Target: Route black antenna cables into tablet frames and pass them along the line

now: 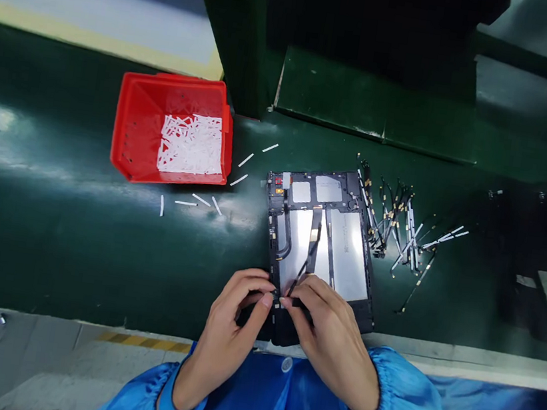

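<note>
An opened tablet (348,248) lies at the front edge of the bench, its silvery batteries and dark inner parts facing up. My right hand (331,323) is over its lower part, thumb and forefinger pinching a thin black flex cable (311,253) that slants up across the batteries. At the tablet's lower left edge is my left hand (233,317). Its thumb and forefinger are pressed together close to my right fingertips, and what lies between them is hidden. Right of the tablet is a loose bunch of similar flex cables (393,217), several with white strips on them.
A red bin (137,126) holding many white strips (192,145) stands at the back left. Several loose strips (245,159) lie between bin and tablet. A dark green post (242,39) and a green ledge (347,104) rise behind the green bench (71,245).
</note>
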